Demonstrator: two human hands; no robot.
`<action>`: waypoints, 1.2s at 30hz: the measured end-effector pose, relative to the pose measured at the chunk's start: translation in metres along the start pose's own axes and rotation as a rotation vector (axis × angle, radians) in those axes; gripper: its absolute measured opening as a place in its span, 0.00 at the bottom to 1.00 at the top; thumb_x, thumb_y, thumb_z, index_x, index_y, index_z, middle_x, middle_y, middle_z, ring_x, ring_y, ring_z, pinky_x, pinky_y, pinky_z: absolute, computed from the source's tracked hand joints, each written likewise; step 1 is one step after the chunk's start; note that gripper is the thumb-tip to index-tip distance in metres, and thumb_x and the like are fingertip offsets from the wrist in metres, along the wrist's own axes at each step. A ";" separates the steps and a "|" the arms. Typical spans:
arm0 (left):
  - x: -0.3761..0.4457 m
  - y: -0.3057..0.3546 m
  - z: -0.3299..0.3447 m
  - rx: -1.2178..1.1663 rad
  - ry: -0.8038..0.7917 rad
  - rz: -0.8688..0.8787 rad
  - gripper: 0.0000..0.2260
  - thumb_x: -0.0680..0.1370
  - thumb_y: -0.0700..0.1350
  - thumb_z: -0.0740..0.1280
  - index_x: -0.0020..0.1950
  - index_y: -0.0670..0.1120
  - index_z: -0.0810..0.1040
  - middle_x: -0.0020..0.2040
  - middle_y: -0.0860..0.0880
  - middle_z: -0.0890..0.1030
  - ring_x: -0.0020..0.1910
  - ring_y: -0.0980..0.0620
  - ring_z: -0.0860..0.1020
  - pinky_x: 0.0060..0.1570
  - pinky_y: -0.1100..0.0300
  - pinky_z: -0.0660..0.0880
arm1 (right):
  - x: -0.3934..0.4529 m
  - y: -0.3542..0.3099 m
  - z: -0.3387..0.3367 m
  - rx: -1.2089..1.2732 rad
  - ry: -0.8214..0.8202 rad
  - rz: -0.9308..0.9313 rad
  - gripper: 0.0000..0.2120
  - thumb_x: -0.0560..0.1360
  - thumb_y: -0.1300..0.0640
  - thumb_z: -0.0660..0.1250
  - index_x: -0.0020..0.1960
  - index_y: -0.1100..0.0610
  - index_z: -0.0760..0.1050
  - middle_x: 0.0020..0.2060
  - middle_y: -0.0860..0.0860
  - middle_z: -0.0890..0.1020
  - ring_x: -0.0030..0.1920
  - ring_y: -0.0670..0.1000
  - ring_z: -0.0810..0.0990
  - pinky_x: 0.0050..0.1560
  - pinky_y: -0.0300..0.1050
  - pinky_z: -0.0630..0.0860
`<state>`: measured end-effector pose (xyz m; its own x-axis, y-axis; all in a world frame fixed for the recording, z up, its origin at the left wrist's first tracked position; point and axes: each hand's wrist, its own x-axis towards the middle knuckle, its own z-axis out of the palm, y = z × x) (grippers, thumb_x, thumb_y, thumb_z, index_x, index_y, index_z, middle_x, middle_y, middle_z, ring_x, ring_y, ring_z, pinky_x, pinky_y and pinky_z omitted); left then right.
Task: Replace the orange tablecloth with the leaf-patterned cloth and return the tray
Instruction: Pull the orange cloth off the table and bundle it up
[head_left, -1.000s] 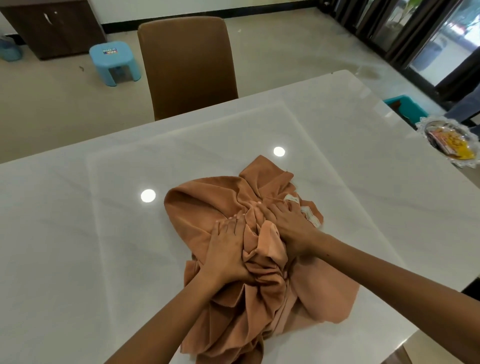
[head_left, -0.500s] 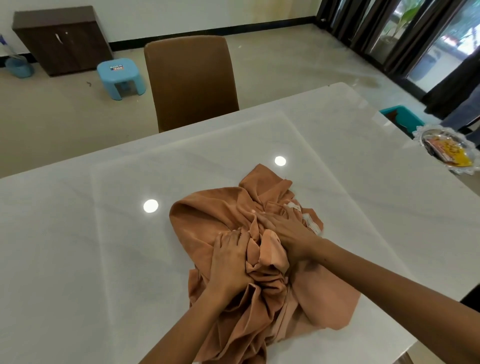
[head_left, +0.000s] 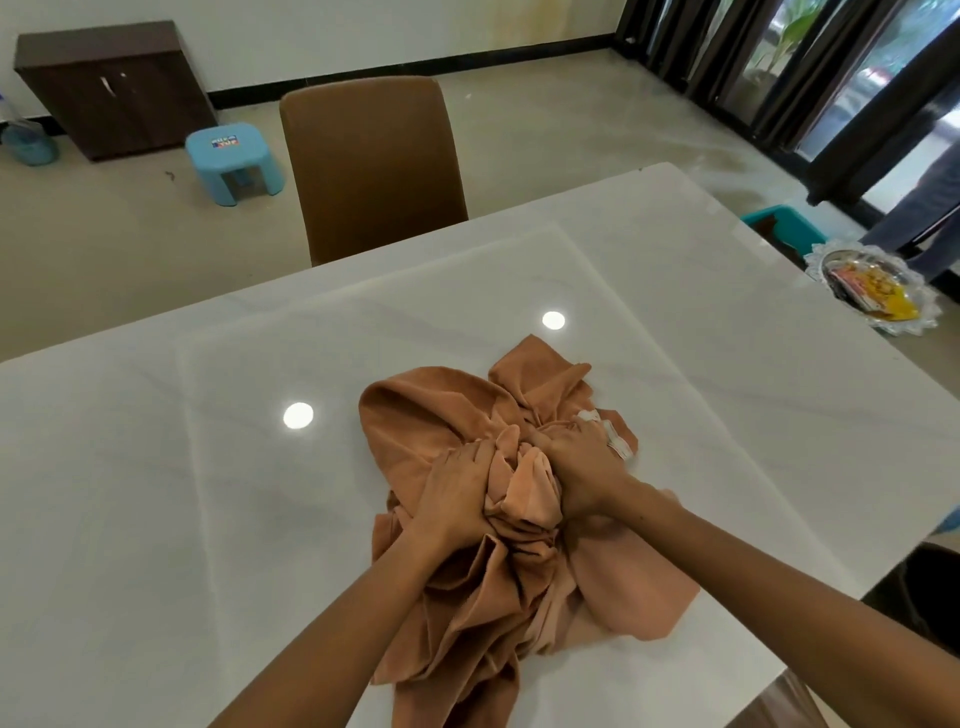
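The orange tablecloth (head_left: 415, 415) lies bunched in a heap on the white marble table (head_left: 156, 519), near its front middle. My left hand (head_left: 457, 499) grips a fistful of its folds on the left of the heap. My right hand (head_left: 582, 462) clutches the folds just to the right, knuckles up. Both hands sit close together at the top of the bundle. A silver tray (head_left: 872, 291) with a lacy rim and yellow and red items rests off the table's right side. No leaf-patterned cloth is in view.
A brown chair (head_left: 374, 161) stands at the table's far edge. A blue plastic stool (head_left: 234, 161) and a dark cabinet (head_left: 114, 88) are on the floor behind. A teal bin (head_left: 779, 223) and dark curtains stand at the right.
Both hands have gone from lying flat on the cloth to closing into fists round its folds, drawing the heap tighter. The camera view has tilted up a little.
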<state>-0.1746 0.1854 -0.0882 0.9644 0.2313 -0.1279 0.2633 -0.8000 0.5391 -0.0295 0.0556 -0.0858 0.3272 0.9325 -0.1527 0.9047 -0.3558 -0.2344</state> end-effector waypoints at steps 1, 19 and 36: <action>-0.005 0.004 -0.001 -0.080 0.045 0.019 0.35 0.68 0.59 0.63 0.69 0.40 0.67 0.66 0.42 0.72 0.64 0.44 0.70 0.65 0.54 0.63 | -0.004 -0.001 0.001 0.013 0.033 0.006 0.28 0.60 0.44 0.70 0.57 0.55 0.73 0.43 0.50 0.81 0.45 0.53 0.79 0.48 0.47 0.72; -0.051 0.024 0.031 -0.040 0.111 0.173 0.23 0.70 0.60 0.62 0.59 0.48 0.73 0.55 0.49 0.78 0.53 0.50 0.75 0.61 0.53 0.70 | -0.067 -0.011 0.007 0.002 -0.351 0.096 0.66 0.57 0.37 0.77 0.76 0.53 0.34 0.76 0.51 0.39 0.75 0.54 0.36 0.70 0.70 0.44; -0.093 0.038 0.042 0.013 0.269 0.249 0.13 0.75 0.52 0.64 0.51 0.44 0.76 0.44 0.46 0.81 0.42 0.49 0.79 0.52 0.54 0.77 | -0.124 -0.056 0.023 0.175 0.357 0.133 0.22 0.63 0.45 0.70 0.51 0.58 0.76 0.37 0.53 0.83 0.32 0.55 0.80 0.32 0.44 0.75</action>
<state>-0.2536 0.1102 -0.0908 0.9592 0.1647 0.2300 0.0236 -0.8568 0.5152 -0.1274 -0.0416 -0.0753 0.5401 0.8294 0.1425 0.7982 -0.4513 -0.3990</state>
